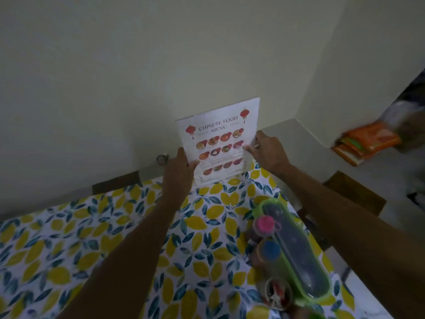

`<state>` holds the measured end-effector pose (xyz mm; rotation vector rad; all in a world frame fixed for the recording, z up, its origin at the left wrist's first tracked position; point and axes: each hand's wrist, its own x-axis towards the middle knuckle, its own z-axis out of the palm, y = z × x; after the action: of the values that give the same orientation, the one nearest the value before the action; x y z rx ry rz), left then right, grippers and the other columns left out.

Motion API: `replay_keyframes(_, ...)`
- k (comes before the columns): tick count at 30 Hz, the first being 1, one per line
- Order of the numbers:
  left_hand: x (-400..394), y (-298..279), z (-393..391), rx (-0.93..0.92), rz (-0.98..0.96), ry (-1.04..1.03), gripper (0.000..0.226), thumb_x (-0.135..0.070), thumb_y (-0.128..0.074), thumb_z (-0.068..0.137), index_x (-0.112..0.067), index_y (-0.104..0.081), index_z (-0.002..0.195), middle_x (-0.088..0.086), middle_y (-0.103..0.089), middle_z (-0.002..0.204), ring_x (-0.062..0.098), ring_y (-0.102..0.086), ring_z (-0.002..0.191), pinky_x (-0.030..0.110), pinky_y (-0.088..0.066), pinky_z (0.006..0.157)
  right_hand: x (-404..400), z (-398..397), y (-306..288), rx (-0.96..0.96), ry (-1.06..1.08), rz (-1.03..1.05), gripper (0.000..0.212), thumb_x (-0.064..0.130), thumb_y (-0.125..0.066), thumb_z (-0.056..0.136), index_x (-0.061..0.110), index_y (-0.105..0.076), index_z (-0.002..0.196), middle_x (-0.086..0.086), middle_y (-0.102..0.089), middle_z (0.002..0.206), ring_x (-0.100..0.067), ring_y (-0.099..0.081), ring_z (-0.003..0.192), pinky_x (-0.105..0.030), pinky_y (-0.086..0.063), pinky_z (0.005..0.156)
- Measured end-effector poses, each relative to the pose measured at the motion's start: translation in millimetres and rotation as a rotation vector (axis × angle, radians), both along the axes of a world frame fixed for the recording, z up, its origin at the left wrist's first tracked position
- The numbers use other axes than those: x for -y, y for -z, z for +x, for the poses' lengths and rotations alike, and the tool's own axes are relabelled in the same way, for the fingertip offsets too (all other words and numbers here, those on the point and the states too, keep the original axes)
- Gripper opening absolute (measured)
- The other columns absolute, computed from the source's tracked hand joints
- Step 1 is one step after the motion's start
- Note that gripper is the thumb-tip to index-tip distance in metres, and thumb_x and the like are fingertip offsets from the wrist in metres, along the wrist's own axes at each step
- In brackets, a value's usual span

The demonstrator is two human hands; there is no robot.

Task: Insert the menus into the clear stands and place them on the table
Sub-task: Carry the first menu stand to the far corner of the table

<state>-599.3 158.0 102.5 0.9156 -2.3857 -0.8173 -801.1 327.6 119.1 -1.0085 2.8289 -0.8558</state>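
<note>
I see the menu (219,143), headed "Chinese Food Menu", standing upright in its clear stand (208,179) just above the middle of the frame, at the far edge of the table (69,245) and close to the pale wall (115,77) behind it. The table is covered with a cloth printed with yellow lemons and blue leaves. My left hand (178,173) is on the sheet's lower left edge, thumb laid across the front and the other fingers behind, out of sight, so it seems to pinch that edge. My right hand (268,150) is at the right edge, thumb pointing in toward the paper; whether those fingers actually clamp it I cannot tell. In the lower right of the frame a green tray (301,249) of small jars with pink and blue lids rests on the cloth. At the right edge, orange packets (365,140) lie on a ledge.
</note>
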Motion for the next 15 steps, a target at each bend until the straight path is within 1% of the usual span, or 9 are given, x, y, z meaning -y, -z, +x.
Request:
replay_keyframes(2, 1, 14, -22, 0.005, 0.037, -0.038, 0.040, -0.029, -0.069, 0.088, -0.006, -0.053, 0.117, 0.017, -0.070, 0.108, 0.032, -0.070, 0.093, 0.040, -0.059, 0.075, 7, -24, 17, 0.017, -0.013, 0.015, 0.041, 0.047, -0.068, 0.082, 0.009, -0.055, 0.094, -0.013, -0.073, 0.091, -0.031, -0.069, 0.081, -0.040, -0.058, 0.071)
replay_keyframes(5, 8, 35, -50, 0.029, 0.094, -0.069, 0.038, -0.030, -0.068, 0.088, -0.010, -0.051, 0.115, 0.014, -0.070, 0.105, 0.030, -0.070, 0.089, 0.042, -0.059, 0.073, 17, -52, 43, 0.065, -0.026, 0.037, 0.041, 0.046, -0.068, 0.083, 0.009, -0.054, 0.094, -0.014, -0.073, 0.093, -0.032, -0.068, 0.082, -0.037, -0.055, 0.070)
replay_keyframes(8, 15, 54, -70, 0.062, 0.131, -0.056, 0.042, -0.033, -0.067, 0.088, -0.021, -0.041, 0.119, 0.013, -0.072, 0.104, 0.029, -0.072, 0.085, 0.045, -0.062, 0.070, 24, -73, 64, 0.123, -0.024, 0.053, 0.038, 0.045, -0.067, 0.083, 0.011, -0.053, 0.091, -0.013, -0.073, 0.092, -0.031, -0.068, 0.082, -0.038, -0.056, 0.071)
replay_keyframes(10, 19, 66, -80, 0.084, 0.138, -0.049, 0.046, -0.032, -0.066, 0.089, -0.026, -0.034, 0.121, 0.015, -0.072, 0.106, 0.032, -0.072, 0.087, 0.048, -0.062, 0.069, 27, -83, 76, 0.151, -0.024, 0.059, 0.037, 0.044, -0.067, 0.084, 0.010, -0.054, 0.092, -0.014, -0.072, 0.093, -0.031, -0.068, 0.082, -0.039, -0.057, 0.073)
replay_keyframes(11, 20, 73, -84, 0.090, 0.143, -0.044, 0.047, -0.032, -0.066, 0.089, -0.025, -0.034, 0.123, 0.015, -0.072, 0.108, 0.032, -0.072, 0.089, 0.049, -0.062, 0.070, 27, -87, 82, 0.163, -0.023, 0.065, 0.038, 0.044, -0.067, 0.084, 0.009, -0.054, 0.093, -0.014, -0.072, 0.094, -0.032, -0.068, 0.083, -0.040, -0.057, 0.074)
replay_keyframes(13, 21, 83, -91, 0.103, 0.157, -0.041, 0.044, -0.033, -0.065, 0.090, -0.021, -0.041, 0.124, 0.013, -0.072, 0.111, 0.030, -0.073, 0.091, 0.047, -0.062, 0.070, 28, -93, 92, 0.193, -0.021, 0.072, 0.038, 0.044, -0.066, 0.085, 0.009, -0.054, 0.096, -0.014, -0.071, 0.096, -0.032, -0.068, 0.084, -0.041, -0.057, 0.075)
replay_keyframes(15, 21, 92, -96, 0.113, 0.160, -0.067, 0.041, -0.036, -0.064, 0.090, -0.018, -0.045, 0.122, 0.012, -0.072, 0.109, 0.028, -0.073, 0.090, 0.047, -0.062, 0.069, 30, -96, 101, 0.222, -0.018, 0.055, 0.039, 0.046, -0.064, 0.085, 0.010, -0.054, 0.099, -0.012, -0.070, 0.097, -0.031, -0.068, 0.083, -0.042, -0.057, 0.075)
